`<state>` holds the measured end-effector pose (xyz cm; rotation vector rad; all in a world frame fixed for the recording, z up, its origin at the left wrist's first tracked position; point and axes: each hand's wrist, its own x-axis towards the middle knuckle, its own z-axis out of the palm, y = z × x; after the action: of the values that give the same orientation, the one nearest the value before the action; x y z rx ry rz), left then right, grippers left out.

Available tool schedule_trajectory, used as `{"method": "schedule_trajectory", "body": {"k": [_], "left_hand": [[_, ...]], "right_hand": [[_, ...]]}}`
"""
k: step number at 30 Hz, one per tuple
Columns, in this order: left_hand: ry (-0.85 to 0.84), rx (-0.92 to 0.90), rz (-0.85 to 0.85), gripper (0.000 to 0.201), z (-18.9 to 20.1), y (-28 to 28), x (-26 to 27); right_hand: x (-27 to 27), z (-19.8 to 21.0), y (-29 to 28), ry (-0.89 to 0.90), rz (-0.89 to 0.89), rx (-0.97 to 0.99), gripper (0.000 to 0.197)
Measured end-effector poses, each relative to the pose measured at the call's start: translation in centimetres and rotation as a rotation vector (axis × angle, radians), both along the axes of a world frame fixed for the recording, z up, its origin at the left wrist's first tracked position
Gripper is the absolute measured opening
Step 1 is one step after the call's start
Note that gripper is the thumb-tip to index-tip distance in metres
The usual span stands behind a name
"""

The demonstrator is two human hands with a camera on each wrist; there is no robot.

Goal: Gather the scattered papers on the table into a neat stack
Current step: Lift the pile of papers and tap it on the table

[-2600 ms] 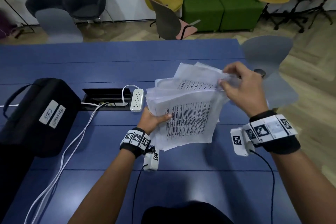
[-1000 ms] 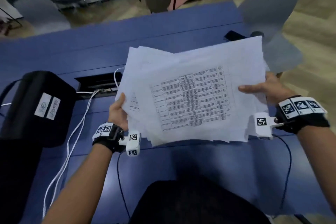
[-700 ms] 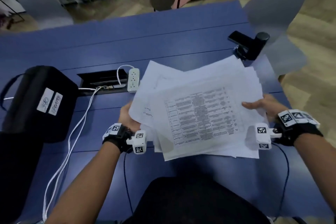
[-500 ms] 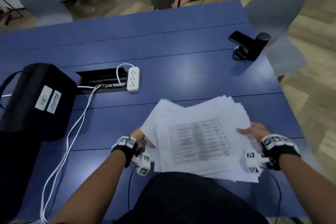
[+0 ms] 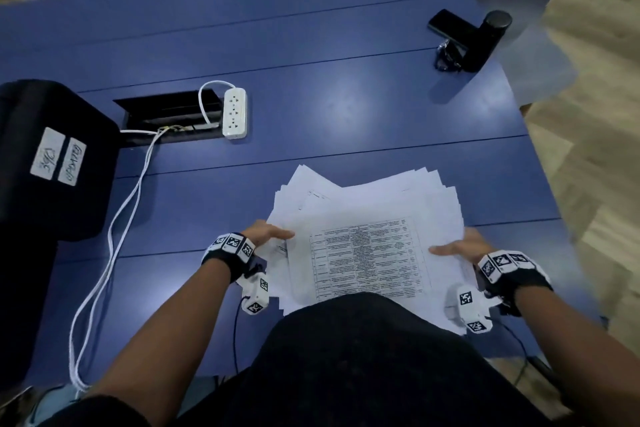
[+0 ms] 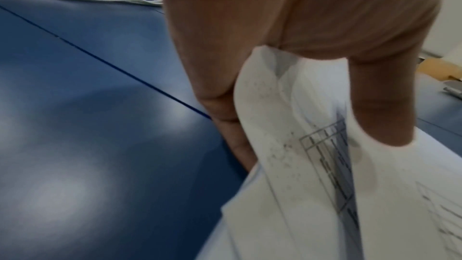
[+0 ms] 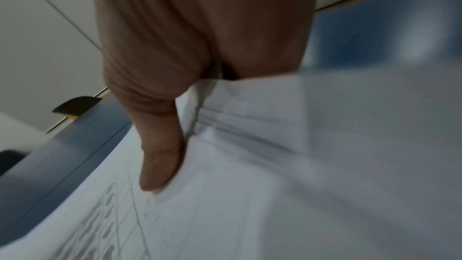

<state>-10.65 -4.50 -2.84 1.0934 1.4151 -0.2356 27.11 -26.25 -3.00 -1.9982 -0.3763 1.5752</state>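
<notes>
Loose pile of papers [image 5: 367, 243] lying fanned at the near edge of the blue table [image 5: 311, 55], left hand [image 5: 266, 236] pinching its left side, right hand [image 5: 460, 248] seemingly gripping its right side, thumbs on top, power strip [image 5: 235, 113] sitting farther left.

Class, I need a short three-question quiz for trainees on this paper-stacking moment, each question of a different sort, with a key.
1. True or false: the papers form a neat, squared stack.
2. Which hand has its thumb on top of the sheets? A) left hand only B) right hand only C) both
3. Fill in: the white power strip lies beside a black cable ____ in the table.

Key: 1 false, edges are fanned; 2 C; 3 hatch.
</notes>
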Motion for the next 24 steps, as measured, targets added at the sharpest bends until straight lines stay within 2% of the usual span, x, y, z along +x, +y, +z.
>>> {"method": "schedule_trajectory", "body": {"k": [1,3,4,5,7,9,12,13,14,15,16,18,20,24], "left_hand": [[0.008,0.024,-0.016,0.067,0.2,-0.1,0.4],[-0.021,0.123,0.017,0.043,0.9,-0.2,1.0],[-0.058,0.173,0.056,0.037,1.3,-0.3,1.3],[-0.11,0.197,0.105,0.037,2.1,-0.2,1.6],[-0.281,0.158,0.18,0.046,3.1,0.1,1.4],[-0.436,0.078,0.15,0.06,3.9,0.4,1.0],[-0.526,0.09,0.123,0.084,4.5,1.0,1.2],[-0.539,0.118,0.134,0.087,4.8,1.4,1.5],[-0.537,0.161,0.146,0.088,5.0,1.7,1.9],[-0.514,0.214,0.158,0.085,5.6,2.1,2.4],[-0.483,0.281,0.169,0.077,6.5,2.5,2.8],[-0.428,0.437,0.19,0.052,8.9,3.4,3.8],[-0.478,0.576,0.24,0.031,11.8,4.2,4.7],[-0.628,0.812,0.394,0.033,17.0,4.5,5.2]], "right_hand": [[0.0,0.0,0.0,-0.011,-0.016,0.024,0.053],[0.3,-0.2,0.0,-0.031,-0.076,0.094,0.076],[0.7,-0.1,0.0,-0.047,-0.105,0.136,0.081],[1.0,0.2,0.1,-0.051,-0.123,0.185,0.075],[1.2,2.1,0.6,-0.045,-0.11,0.264,0.053],[1.6,4.1,1.3,-0.016,-0.111,0.357,0.052],[2.4,5.7,2.3,-0.017,-0.098,0.447,0.046],[2.5,6.3,2.6,-0.024,-0.093,0.466,0.047],[2.8,6.7,2.9,-0.033,-0.097,0.473,0.059],[3.0,7.1,3.2,-0.047,-0.099,0.483,0.07],[3.2,7.5,3.6,-0.063,-0.115,0.486,0.071],[3.4,9.0,4.7,-0.095,-0.142,0.548,0.068],[3.2,11.3,6.0,-0.162,-0.184,0.64,0.063],[3.2,13.9,8.1,-0.191,-0.357,0.816,0.054]]}}
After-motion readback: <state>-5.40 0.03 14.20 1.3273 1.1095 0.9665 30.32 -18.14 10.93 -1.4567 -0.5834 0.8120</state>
